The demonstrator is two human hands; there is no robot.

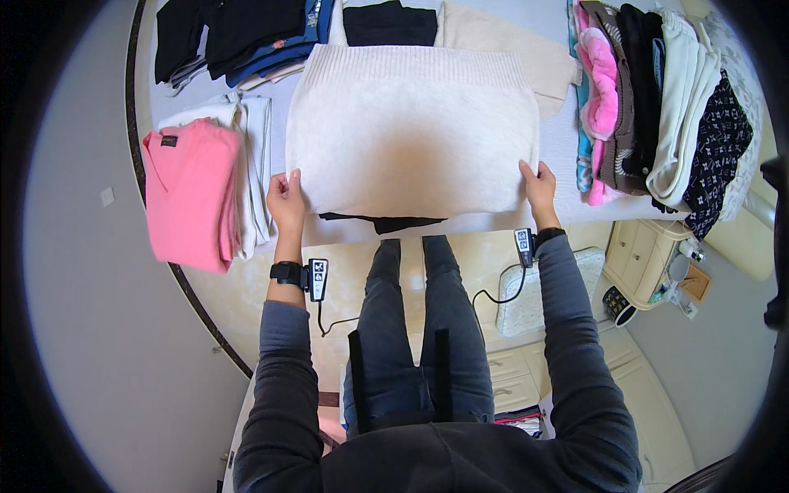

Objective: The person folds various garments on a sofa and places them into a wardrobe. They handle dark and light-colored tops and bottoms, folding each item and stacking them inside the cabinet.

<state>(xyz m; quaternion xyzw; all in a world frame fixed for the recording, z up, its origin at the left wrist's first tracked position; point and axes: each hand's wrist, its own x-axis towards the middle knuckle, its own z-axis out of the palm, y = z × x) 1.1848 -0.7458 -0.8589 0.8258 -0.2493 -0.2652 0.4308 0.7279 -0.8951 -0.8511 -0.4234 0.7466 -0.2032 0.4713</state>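
Observation:
A cream knitted garment (407, 135) with a wide ribbed band along its far edge is spread over the front of the bed. My left hand (286, 194) pinches its left side between thumb and fingers. On the opposite side, my right hand (538, 186) grips the right edge the same way. The near edge hangs between my hands, and part of a black garment (394, 222) shows beneath it. Behind the ribbed band lie a folded black garment (389, 24) and a beige garment (502, 46), both partly covered.
Pink knitwear (194, 191) and white garments (253, 172) are stacked at left. Dark folded clothes (256, 37) lie at back left. A row of clothes, including white trousers (675, 105), fills the bed's right side. A bedside cabinet (641, 256) and bin (618, 306) stand right.

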